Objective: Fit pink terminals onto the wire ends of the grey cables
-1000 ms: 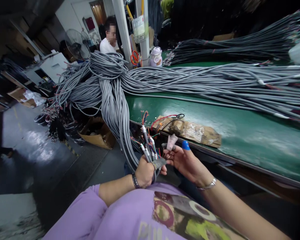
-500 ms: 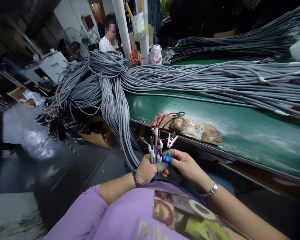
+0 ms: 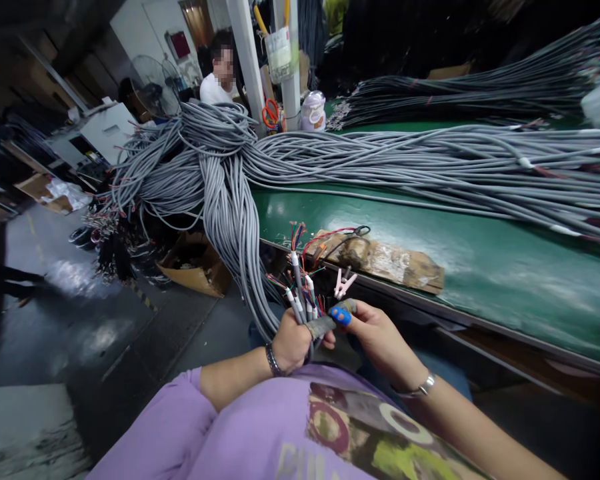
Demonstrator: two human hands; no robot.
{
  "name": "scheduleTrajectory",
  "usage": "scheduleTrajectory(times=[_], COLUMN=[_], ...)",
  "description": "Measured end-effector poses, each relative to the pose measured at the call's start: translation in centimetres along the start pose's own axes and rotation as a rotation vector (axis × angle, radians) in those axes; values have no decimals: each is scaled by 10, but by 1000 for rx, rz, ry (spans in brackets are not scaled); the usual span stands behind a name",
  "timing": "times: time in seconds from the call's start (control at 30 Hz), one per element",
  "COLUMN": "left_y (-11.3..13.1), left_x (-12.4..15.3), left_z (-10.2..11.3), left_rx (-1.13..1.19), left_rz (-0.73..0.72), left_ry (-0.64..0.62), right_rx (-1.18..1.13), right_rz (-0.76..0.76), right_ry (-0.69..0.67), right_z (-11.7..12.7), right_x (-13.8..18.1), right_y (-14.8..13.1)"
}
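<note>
cables [image 3: 430,160] lying across table [image 3: 480,267], spilling off its left end | board [image 3: 385,257] sitting at table's near edge | left hand [image 3: 290,343] and right hand [image 3: 380,333] meeting before the board | box [image 3: 195,263] sitting on floor under hanging cables

A single head-worn camera looks forward and steeply down past the person's chest, close over the hands [image 3: 330,330], which sit low and centre in the frame. Beyond them and to their right the green worktop [image 3: 480,267] stretches away; to their left lies the floor [image 3: 80,333].
</note>
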State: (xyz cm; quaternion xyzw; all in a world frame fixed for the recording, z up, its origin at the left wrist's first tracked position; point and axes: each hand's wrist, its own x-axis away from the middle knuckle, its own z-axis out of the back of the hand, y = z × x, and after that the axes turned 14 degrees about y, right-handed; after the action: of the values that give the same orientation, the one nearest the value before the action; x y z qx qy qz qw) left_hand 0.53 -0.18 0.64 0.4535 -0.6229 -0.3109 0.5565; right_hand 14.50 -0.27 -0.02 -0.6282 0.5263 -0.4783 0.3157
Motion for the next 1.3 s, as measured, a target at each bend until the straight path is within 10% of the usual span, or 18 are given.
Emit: scheduleTrajectory(times=[0.4,1.3], left_y=[9,8], left_x=[-1,-4], left_z=[-8,-12], left_rx=[81,58], left_rz=[34,77], left_ry=[4,0], right_rx=[-199,-420], right_rz=[-112,-216], right_ry=[-18,86], right_z=[29,7], right_x=[-34,-48], right_y=[13,7])
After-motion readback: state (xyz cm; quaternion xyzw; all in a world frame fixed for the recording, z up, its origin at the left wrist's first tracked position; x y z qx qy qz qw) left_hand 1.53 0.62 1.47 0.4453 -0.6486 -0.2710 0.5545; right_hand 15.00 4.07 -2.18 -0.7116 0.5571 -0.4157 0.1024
